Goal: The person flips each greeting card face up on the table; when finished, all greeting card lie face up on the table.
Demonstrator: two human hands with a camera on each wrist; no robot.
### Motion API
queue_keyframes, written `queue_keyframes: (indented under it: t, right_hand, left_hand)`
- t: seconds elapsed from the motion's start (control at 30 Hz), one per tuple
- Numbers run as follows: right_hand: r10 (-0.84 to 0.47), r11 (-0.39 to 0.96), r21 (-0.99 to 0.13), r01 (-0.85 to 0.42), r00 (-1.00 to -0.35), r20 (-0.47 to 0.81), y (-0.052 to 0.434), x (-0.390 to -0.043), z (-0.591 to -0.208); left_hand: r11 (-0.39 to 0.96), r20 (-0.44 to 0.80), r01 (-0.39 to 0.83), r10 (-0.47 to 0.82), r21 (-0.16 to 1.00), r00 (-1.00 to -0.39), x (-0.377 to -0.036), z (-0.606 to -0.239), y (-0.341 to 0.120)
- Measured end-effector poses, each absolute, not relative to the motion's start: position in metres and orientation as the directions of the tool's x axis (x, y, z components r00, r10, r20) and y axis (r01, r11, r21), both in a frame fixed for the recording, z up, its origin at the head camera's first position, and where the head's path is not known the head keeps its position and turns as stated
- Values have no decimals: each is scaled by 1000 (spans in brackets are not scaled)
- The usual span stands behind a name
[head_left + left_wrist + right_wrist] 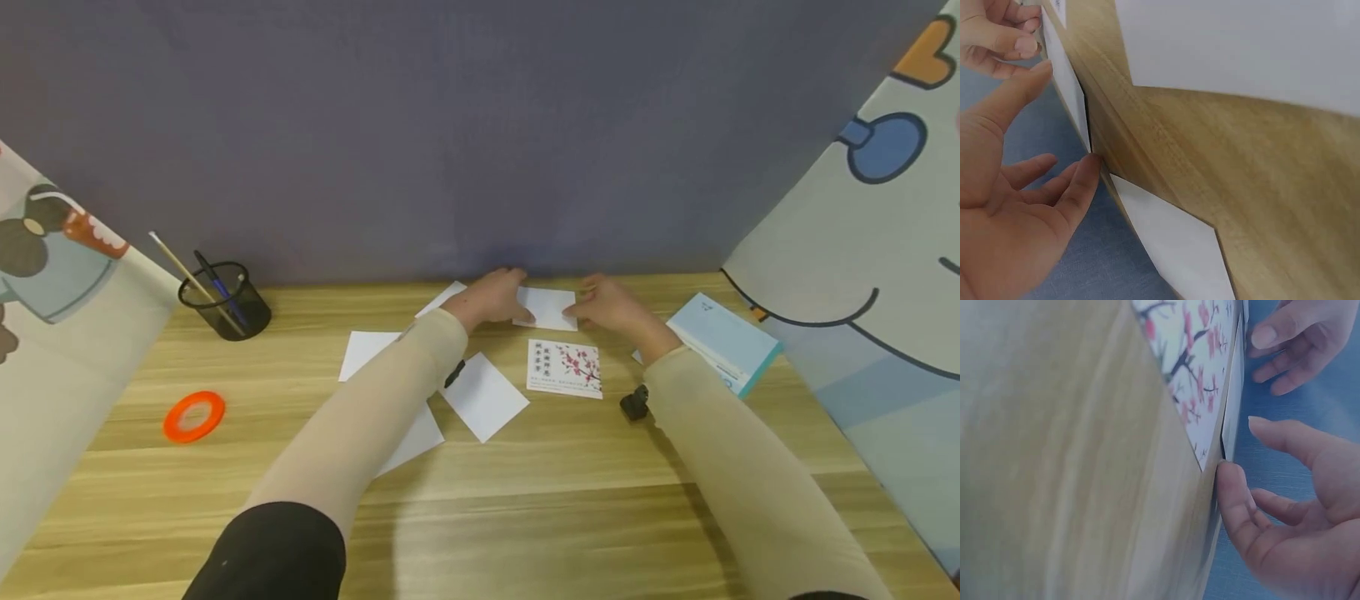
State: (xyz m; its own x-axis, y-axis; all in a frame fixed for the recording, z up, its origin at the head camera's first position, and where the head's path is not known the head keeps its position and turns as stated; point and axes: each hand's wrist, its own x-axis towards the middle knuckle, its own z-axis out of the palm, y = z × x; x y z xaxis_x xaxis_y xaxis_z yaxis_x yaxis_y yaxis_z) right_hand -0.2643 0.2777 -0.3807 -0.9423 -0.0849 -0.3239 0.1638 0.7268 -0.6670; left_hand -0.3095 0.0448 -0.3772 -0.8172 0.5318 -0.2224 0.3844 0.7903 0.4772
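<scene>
A small white card [546, 308] lies at the far edge of the wooden table [525, 492], close to the grey-blue back wall. My left hand [491, 300] touches its left side and my right hand [611, 307] touches its right side. In the left wrist view the left thumb [1088, 169] rests at a corner of the card [1071, 100], with the other fingers loosely extended. In the right wrist view the right thumb [1229, 484] presses the card's edge [1232, 412], fingers relaxed. A card printed with pink blossoms [564, 367] lies just in front of the white one.
Loose white sheets [483, 396] lie under and beside my left forearm. There is a black mesh pen holder [223, 300] at the back left, an orange ring [194, 415] at the left, and a light-blue booklet [723, 342] at the right. A small black object [635, 404] sits by my right sleeve. Patterned panels flank the table.
</scene>
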Motion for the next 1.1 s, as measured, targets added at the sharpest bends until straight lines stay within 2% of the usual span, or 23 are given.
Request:
queue_keyframes:
  t: [0.37,0.63,0.87,1.1]
  right_hand:
    - [-107,772,-621,136,-935,-338,274,-271,-382]
    - [-135,772,-616,154,-908,-396,271,-274,-380]
    - [-166,753,-639,154,-896,-411,271,-278,-379]
    - [-148,772,-616,156,-898,-413,273,-280,-378]
  left_hand:
    - [795,-237,416,551,441,-800,-311,-381,50]
    - [811,-272,350,510,469,-816,-311,-381,50]
    - [819,-269,337,493,464,-828,-312,-381,53]
    - [820,-263,327,484,471,-835,-312,-381,56]
